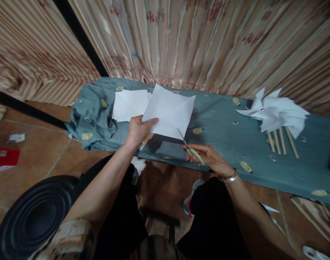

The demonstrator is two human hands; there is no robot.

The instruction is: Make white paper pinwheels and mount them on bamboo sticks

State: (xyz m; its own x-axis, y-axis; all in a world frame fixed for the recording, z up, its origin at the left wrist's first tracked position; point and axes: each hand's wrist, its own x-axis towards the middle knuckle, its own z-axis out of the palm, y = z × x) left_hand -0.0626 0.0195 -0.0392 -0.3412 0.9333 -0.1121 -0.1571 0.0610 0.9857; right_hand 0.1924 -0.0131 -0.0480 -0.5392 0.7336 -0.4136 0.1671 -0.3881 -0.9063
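My left hand (140, 129) grips a square white sheet of paper (170, 110) by its left corner, thumb on top. Faint crease lines cross the sheet. My right hand (204, 156) holds scissors (195, 155) with pale green handles. Their blades reach up to the sheet's lower right edge; whether they have cut into it I cannot make out. Behind my left hand lies a stack of white paper (131, 104). Some thin wooden sticks (146, 141) stick out under the held sheet.
Several white paper pinwheels (276, 110) on wooden sticks lie at the right on the blue-green cloth (221, 133). A pleated curtain (181, 43) hangs behind. On the floor stand a round black object (35, 220) and, farther left, a red packet (4, 157).
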